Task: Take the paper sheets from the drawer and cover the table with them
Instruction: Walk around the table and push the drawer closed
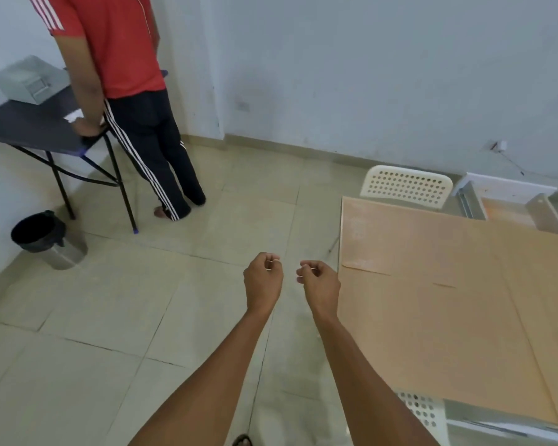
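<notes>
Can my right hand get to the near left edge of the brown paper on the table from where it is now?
Probably yes. The right hand hangs empty just left of the brown paper, with only bare floor showing between them.

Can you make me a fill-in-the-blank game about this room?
1. The brown paper lies on the ____.
2. Both hands, the left hand and the right hand, hold ____.
3. The bin stands on the floor, beside a leg of the ____ folding table.
4. The chair with holes in its back is ____ in colour.

Missing words: table; nothing; black; white
</notes>
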